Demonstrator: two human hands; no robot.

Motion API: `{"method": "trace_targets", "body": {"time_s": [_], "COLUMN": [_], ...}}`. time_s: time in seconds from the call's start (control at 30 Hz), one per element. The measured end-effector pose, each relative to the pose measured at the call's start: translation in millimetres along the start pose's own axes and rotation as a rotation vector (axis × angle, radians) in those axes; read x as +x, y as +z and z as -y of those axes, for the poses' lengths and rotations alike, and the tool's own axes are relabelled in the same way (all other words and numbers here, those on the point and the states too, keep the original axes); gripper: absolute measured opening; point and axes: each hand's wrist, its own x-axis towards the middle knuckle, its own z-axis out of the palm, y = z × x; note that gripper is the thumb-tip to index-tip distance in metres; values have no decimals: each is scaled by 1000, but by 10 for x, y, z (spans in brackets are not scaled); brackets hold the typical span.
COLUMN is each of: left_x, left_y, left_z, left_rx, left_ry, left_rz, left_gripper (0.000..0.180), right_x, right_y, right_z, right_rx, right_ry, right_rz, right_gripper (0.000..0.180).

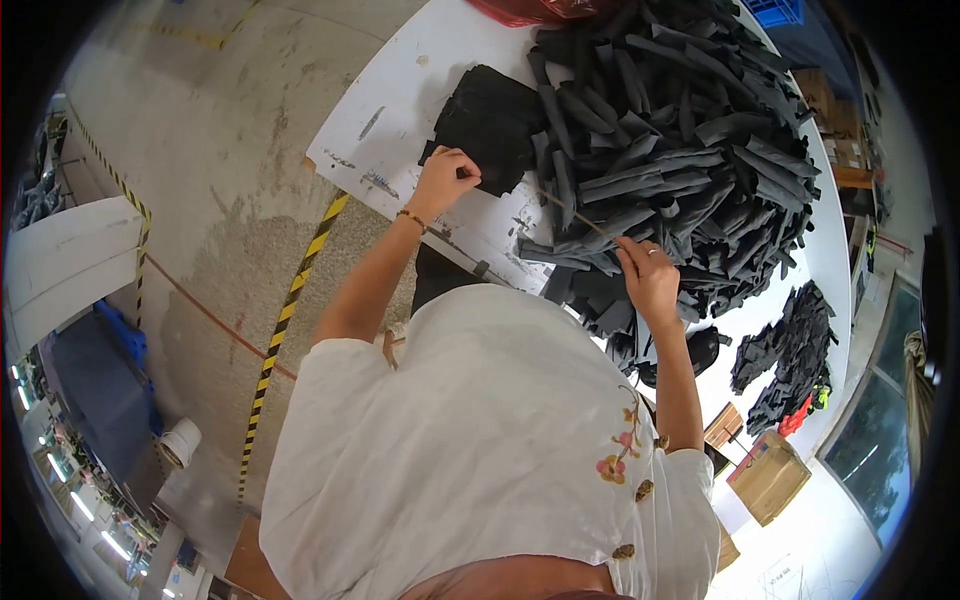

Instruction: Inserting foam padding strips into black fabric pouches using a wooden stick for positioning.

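A flat stack of black cloth-like pieces (488,118) lies on the white table in front of me. My left hand (450,180) is closed at the stack's near left corner, fingertips pinched together; what they hold, if anything, is hidden. My right hand (650,275) is closed on one end of a thin tan strand (575,215), which stretches straight toward the stack's near right edge. Whether this is a stick or a taut band I cannot tell. Beside the stack, a large heap of rolled black pieces (680,130) reaches close to my right hand.
The white table (375,130) curves around me, with a red bag (535,8) at its far edge. A smaller dark pile (790,350) lies at the right, near a cardboard box (768,478). Yellow-black tape (290,310) marks the floor at left.
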Motion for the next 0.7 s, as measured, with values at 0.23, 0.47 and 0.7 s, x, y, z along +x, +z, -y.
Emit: {"method": "trace_targets", "body": {"time_s": [0.23, 0.47, 0.7], "left_x": [40, 82, -63], "left_y": [-207, -93, -211], "left_z": [-177, -572, -1173], "left_rx": [-67, -123, -359], "left_ry": [16, 67, -173], "left_rz": [101, 123, -759], "left_gripper": [10, 9, 52], "right_x": [65, 292, 213], "right_y": [172, 496, 1040], "right_z": [12, 260, 500], "right_rx": [-61, -45, 826], "right_ry": [-134, -181, 331], "right_rz": [-25, 22, 165], "right_gripper": [19, 24, 23]}}
